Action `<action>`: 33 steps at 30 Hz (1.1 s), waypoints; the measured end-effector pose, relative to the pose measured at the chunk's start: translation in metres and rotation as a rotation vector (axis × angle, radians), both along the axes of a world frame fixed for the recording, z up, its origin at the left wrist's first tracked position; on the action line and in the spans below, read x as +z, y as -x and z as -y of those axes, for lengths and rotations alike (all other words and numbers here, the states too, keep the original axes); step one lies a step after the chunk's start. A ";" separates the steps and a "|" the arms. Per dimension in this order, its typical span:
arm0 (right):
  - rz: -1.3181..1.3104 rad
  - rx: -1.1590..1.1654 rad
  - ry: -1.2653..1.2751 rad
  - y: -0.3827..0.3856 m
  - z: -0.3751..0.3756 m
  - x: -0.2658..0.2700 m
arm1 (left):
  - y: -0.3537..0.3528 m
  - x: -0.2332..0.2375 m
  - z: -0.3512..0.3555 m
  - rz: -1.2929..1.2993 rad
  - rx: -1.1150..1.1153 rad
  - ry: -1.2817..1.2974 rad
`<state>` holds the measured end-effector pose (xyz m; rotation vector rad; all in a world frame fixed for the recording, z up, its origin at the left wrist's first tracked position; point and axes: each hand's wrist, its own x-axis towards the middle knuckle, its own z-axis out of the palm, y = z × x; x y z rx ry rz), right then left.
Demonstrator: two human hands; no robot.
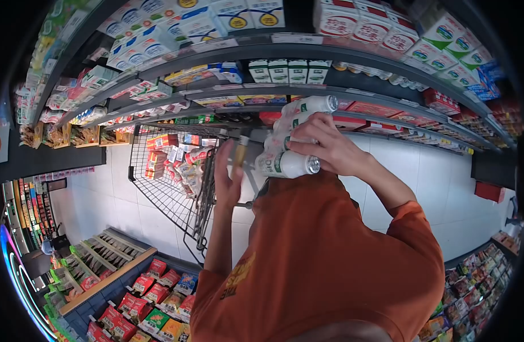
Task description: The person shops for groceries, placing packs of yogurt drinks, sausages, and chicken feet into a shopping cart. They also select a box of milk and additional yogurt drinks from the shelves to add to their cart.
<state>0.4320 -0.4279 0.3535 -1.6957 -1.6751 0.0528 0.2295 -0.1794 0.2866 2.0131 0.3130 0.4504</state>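
My right hand (325,142) is closed on a wrapped pack of white bottles (282,162) with green print and silver caps, held close in front of my chest. The pack lies tilted, caps to the right. My left hand (228,174) is raised to the left of the pack, beside the handle side of a wire shopping cart (159,202). Its fingers are blurred, and a yellowish narrow thing (241,151) shows next to them; whether they grip it I cannot tell. Red boxes (155,163) and several packaged goods lie in the cart.
Curved-looking shelves (210,48) with milk cartons (287,72) and boxed drinks run across the front. Behind the cart on the lower left stands a display bin (111,282) of snack bags. More snack packets (473,285) lie at the lower right. Pale floor tiles (387,171) show between.
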 end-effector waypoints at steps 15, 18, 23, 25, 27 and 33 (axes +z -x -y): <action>-0.317 -0.370 -0.166 0.042 -0.115 0.052 | 0.035 0.099 -0.059 -0.044 0.188 0.448; -0.949 -0.218 0.149 0.029 -0.109 0.027 | 0.043 0.086 -0.067 0.052 0.281 0.856; -1.228 0.034 0.275 0.034 -0.123 0.031 | 0.053 0.086 -0.072 0.060 0.337 1.012; -1.198 0.044 0.313 0.038 -0.131 0.036 | 0.058 0.091 -0.079 0.057 0.325 0.951; -1.171 0.064 0.328 0.042 -0.142 0.032 | 0.064 0.106 -0.083 0.061 0.294 0.810; -1.073 0.041 0.146 0.071 -0.215 -0.028 | 0.095 0.112 -0.150 0.044 0.553 0.625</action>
